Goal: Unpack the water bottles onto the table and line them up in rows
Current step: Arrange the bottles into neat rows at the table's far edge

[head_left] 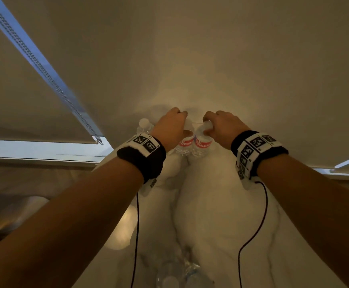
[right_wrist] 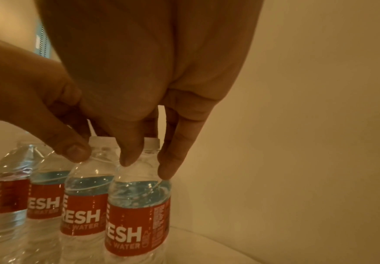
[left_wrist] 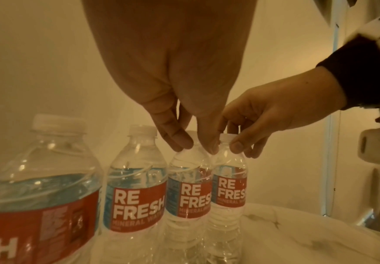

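Observation:
Four clear water bottles with red RE FRESH labels stand upright in a row at the far end of the white marble table (head_left: 221,204), close to the wall. My left hand (head_left: 184,125) pinches the neck of the third bottle (left_wrist: 188,180) from above. My right hand (head_left: 207,125) pinches the cap and neck of the fourth, rightmost bottle (left_wrist: 228,178), which touches the third. In the right wrist view my right hand's fingers (right_wrist: 168,171) curl around that end bottle (right_wrist: 139,205). The two bottles on the left (left_wrist: 136,187) stand free.
A plastic-wrapped pack of more bottles (head_left: 177,273) lies at the near end of the table. A wall rises right behind the row. A window blind with a bead chain (head_left: 44,65) hangs at left. Thin cables (head_left: 137,235) dangle from both wristbands.

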Demonstrator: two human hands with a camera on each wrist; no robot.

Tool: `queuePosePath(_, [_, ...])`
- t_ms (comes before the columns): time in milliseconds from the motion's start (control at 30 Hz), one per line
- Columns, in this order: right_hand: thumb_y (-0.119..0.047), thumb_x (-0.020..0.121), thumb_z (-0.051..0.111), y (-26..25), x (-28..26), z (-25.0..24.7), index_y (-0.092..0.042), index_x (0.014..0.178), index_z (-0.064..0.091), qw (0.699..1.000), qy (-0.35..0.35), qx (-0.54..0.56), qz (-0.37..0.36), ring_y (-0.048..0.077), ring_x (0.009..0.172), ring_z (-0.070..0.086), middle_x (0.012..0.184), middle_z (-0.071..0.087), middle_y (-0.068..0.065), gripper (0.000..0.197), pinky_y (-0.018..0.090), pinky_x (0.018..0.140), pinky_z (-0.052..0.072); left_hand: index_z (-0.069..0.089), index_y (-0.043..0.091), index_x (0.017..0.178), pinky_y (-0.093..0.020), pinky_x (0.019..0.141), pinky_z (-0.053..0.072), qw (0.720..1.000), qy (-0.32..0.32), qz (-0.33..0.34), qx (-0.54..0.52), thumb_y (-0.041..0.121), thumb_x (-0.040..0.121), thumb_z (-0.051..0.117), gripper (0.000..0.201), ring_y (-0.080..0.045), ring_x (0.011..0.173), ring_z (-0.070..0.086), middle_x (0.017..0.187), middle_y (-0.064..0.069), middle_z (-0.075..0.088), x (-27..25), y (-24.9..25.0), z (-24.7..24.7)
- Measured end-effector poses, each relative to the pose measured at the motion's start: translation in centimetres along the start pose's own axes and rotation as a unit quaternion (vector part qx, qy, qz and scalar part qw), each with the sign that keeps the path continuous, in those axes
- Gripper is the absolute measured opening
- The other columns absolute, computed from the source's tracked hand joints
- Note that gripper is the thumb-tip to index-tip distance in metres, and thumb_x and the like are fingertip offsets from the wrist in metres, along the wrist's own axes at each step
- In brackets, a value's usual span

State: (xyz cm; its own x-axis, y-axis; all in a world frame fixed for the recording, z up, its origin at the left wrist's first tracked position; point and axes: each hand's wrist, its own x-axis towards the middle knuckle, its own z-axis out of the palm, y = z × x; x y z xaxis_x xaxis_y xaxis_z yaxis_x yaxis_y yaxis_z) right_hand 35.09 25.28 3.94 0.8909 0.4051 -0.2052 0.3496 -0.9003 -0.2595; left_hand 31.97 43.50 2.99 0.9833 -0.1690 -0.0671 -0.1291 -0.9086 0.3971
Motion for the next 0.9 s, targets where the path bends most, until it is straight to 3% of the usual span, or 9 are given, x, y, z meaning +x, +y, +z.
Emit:
queuePosePath(100, [-0.036,0.084,0.071,0.1,-1.9,-0.7,-0.025,0.138,0.034,1.000,0.012,0.020,0.006,0.032,0.098,0.060,0.108,0.063,0.014,0.066,0.038,0.078,0.046,0.061,0.006,0.127,-0.042,0.090,0.053,0.997,0.049,0.002,-0.060,0.037,0.094,0.064,0.045,-0.028,0.096,0.064,0.113,-0.014,0.063,-3.0,0.2,-0.8])
queuePosePath(200, [-0.042,0.084,0.070,-0.3,-5.6,-1.4,-0.023,0.138,0.035,0.999,0.030,0.028,0.003,0.026,0.091,0.060,0.107,0.064,0.010,0.067,0.034,0.074,0.044,0.070,0.010,0.115,-0.036,0.081,0.054,0.993,0.068,0.026,-0.090,0.034,0.097,0.060,0.032,-0.019,0.083,0.064,0.101,-0.007,0.069,-8.1,0.6,-1.7])
queuePosePath(267, [-0.044,0.086,0.067,-1.1,-9.3,-1.2,-0.024,0.133,0.041,0.999,0.023,0.035,-0.024,0.020,0.082,0.058,0.102,0.064,0.004,0.057,0.032,0.071,0.042,0.072,0.015,0.112,-0.025,0.074,0.050,0.993,0.045,0.037,-0.106,0.033,0.097,0.060,0.027,-0.012,0.081,0.062,0.097,-0.002,0.071,-12.5,0.8,-2.0])
queuePosePath(433, [-0.046,0.093,0.054,-3.7,-20.3,2.4,-0.032,0.129,0.050,0.989,-0.043,0.059,-0.127,0.008,0.070,0.048,0.089,0.053,-0.010,0.039,0.025,0.070,0.039,0.075,0.025,0.106,-0.018,0.069,0.049,0.988,-0.030,0.041,-0.147,0.039,0.093,0.065,0.022,-0.006,0.080,0.065,0.094,0.007,0.072,-23.5,1.2,-1.3])
queuePosePath(500, [-0.052,0.094,0.047,-4.6,-24.2,4.1,-0.034,0.123,0.054,0.979,-0.080,0.079,-0.172,0.006,0.072,0.049,0.086,0.049,-0.015,0.034,0.023,0.071,0.041,0.074,0.029,0.108,-0.010,0.067,0.047,0.983,-0.079,0.034,-0.160,0.048,0.090,0.064,0.028,-0.004,0.083,0.065,0.095,0.010,0.070,-27.1,1.8,-1.0])
queuePosePath(567, [-0.061,0.093,0.041,-5.4,-27.2,5.4,-0.037,0.118,0.055,0.968,-0.117,0.096,-0.199,0.004,0.073,0.053,0.085,0.046,-0.018,0.037,0.022,0.071,0.044,0.071,0.034,0.115,-0.009,0.069,0.049,0.979,-0.127,0.033,-0.156,0.060,0.086,0.063,0.040,-0.002,0.087,0.062,0.099,0.015,0.065,-29.9,2.4,-0.3])
queuePosePath(667, [-0.069,0.086,0.045,-6.2,-29.7,7.0,-0.040,0.118,0.052,0.956,-0.156,0.114,-0.218,-0.002,0.071,0.052,0.091,0.045,-0.019,0.044,0.010,0.067,0.038,0.060,0.039,0.125,-0.003,0.070,0.041,0.979,-0.152,0.040,-0.128,0.066,0.080,0.065,0.052,0.005,0.084,0.054,0.109,0.020,0.052,-32.1,3.0,1.6])
queuePosePath(767, [-0.057,0.092,0.047,-6.6,-29.9,7.8,-0.031,0.120,0.052,0.958,-0.135,0.075,-0.241,0.009,0.077,0.057,0.101,0.053,-0.009,0.039,0.019,0.069,0.039,0.059,0.032,0.124,-0.009,0.072,0.040,0.982,-0.140,0.039,-0.118,0.047,0.084,0.072,0.045,0.000,0.083,0.053,0.112,0.011,0.050,-32.1,3.5,2.5])
queuePosePath(900, [-0.048,0.093,0.051,-6.7,-27.0,6.5,-0.022,0.116,0.055,0.976,-0.106,0.063,-0.181,0.020,0.088,0.060,0.101,0.061,-0.001,0.034,0.025,0.074,0.040,0.064,0.017,0.121,-0.027,0.080,0.049,0.987,-0.126,0.036,-0.095,0.027,0.087,0.072,0.036,-0.019,0.089,0.059,0.111,-0.004,0.056,-29.5,3.1,1.2])
